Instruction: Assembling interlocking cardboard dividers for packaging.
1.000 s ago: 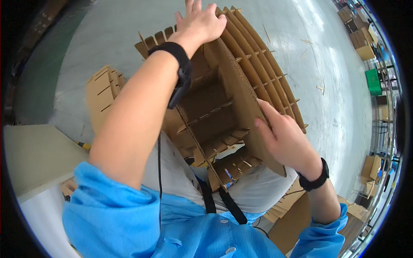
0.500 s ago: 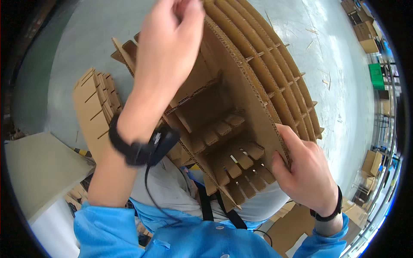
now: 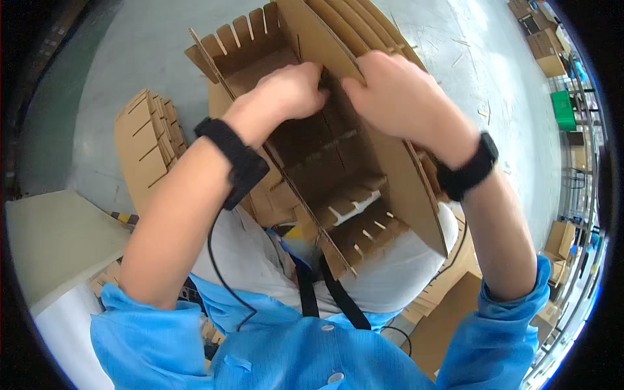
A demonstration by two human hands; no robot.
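Note:
A long cardboard trough (image 3: 400, 195) made of slotted panels rests across my lap, tilted away to the upper left. Curved cardboard ribs (image 3: 351, 26) run along its right outer side. My left hand (image 3: 289, 91) reaches inside, its fingers curled against the inner face of the right wall; whatever they may hold is hidden. Over the top edge of that wall, my right hand (image 3: 403, 97) is closed, thumb on the inner side and fingers outside. Notched cardboard tabs (image 3: 253, 31) stand at the far end. Near my body, another slotted panel (image 3: 370, 237) bends down.
A stack of slotted cardboard pieces (image 3: 146, 146) stands on the floor at the left. A pale panel (image 3: 65, 240) lies nearer on that side. Thin cardboard scraps (image 3: 460, 43) litter the grey floor (image 3: 507, 130). Shelving with boxes and a green crate (image 3: 563, 110) lines the right.
My left hand has come down from the far end into the trough. My right hand has slid farther along the right wall. The trough has shifted, bringing its notched far end into view.

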